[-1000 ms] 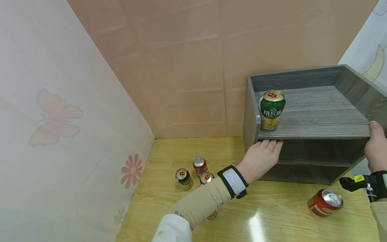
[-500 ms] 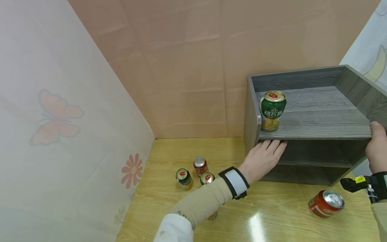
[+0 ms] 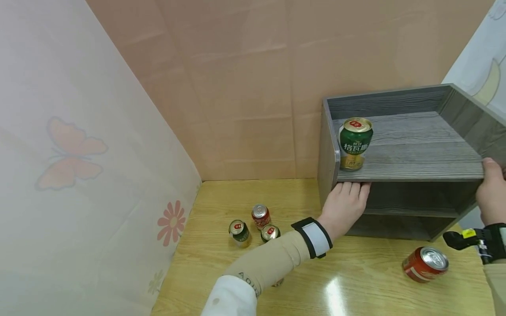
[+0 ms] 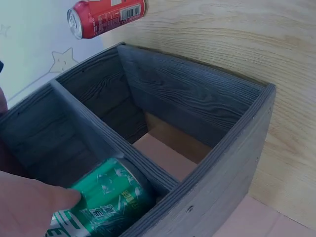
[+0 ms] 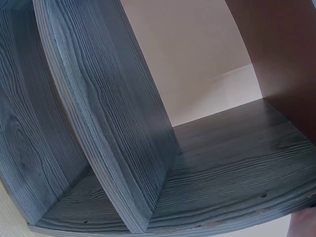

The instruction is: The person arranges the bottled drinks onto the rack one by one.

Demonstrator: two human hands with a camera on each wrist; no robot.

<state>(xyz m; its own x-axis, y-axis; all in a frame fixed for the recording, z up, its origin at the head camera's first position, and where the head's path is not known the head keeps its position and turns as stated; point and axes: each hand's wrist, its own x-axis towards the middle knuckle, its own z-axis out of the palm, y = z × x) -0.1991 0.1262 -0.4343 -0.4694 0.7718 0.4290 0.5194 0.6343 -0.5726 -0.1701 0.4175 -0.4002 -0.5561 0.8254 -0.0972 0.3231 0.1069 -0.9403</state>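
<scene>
My left hand (image 3: 345,208) reaches into the middle compartment of the grey wooden shelf unit (image 3: 419,145), its fingertips hidden under the top board. In the left wrist view it holds a green drink can (image 4: 111,197) there, the thumb on the can's side, beside the divider board. My right hand (image 3: 492,193) grips the unit's right side wall, thumb at the front edge; only a bit of that hand (image 5: 303,224) shows in the right wrist view. A green and gold can (image 3: 356,144) stands upright on the top shelf at its left end.
A red can (image 3: 424,264) lies tilted on the wooden table (image 3: 367,281) in front of the unit. To the left stand a green can (image 3: 240,233), a red can (image 3: 261,216) and a gold-topped can (image 3: 270,232). Another can (image 3: 278,282) is mostly hidden by my left forearm.
My left wrist and forearm have shifted slightly right and the hand has turned a little, fingers closer together. The right hand, shelf unit and other cans stay where they were.
</scene>
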